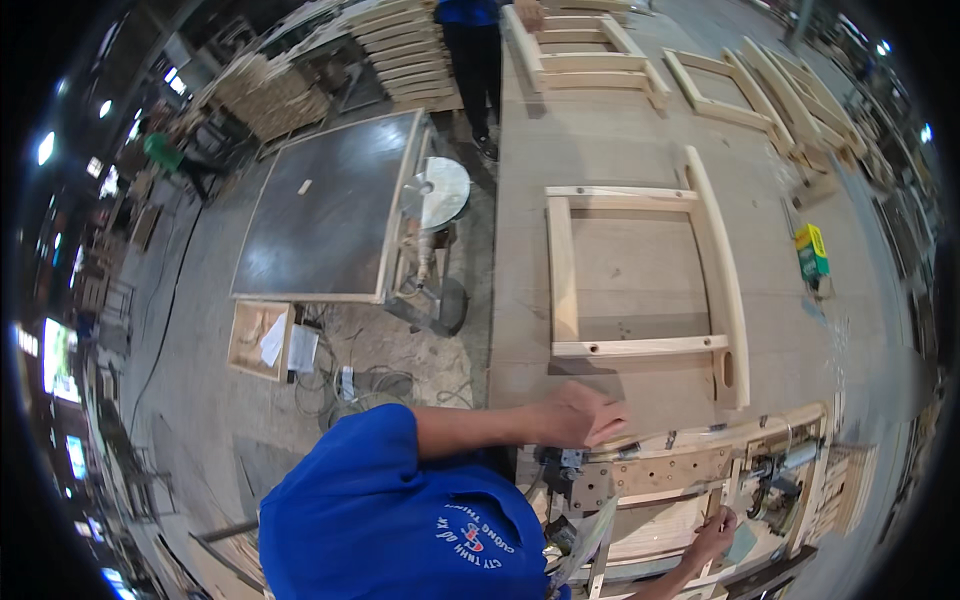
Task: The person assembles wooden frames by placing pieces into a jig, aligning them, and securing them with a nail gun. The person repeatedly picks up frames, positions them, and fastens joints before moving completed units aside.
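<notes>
Hands in the head view: left hand (pixel 580 414) loosely curled toward five o'clock; right hand (pixel 712 533) bent-fingered at half past four; I cannot tell whether either grips. Between them, at four, lies a drilled wooden bar (pixel 668 471). Likely positioning; the next move calls for steady alignment.

Visible: the person's two hands (pixel 585 412) (pixel 712 535), one white disc (pixel 450 190).

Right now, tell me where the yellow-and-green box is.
In the head view, the yellow-and-green box is toward the right, on the worktop, right of the wooden frame nearest the left hand.
</notes>
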The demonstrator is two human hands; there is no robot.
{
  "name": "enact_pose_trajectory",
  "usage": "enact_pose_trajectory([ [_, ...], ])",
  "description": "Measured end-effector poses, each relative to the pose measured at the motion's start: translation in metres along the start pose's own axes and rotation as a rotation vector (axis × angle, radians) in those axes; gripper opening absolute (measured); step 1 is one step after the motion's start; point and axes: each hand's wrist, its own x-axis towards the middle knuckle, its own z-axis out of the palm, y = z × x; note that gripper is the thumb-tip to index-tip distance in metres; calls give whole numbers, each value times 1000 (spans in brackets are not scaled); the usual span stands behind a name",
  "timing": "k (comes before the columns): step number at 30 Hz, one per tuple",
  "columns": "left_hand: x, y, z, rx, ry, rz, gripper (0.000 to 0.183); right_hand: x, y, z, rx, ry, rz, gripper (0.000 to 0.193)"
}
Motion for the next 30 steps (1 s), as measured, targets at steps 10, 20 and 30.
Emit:
enact_pose_trajectory([
  [10, 0, -8, 5, 3, -7, 37, 24, -6, -35, -25, -803, -2, -505, 44],
  [20, -8, -9, 2, -23, 61, 87, 25, -85, -94, 3, -594, -133, -281, 57],
  [30, -4, 0, 13, -5, 26, 62, 22, -77, -86, 4, -411, -292, -743, 54],
])
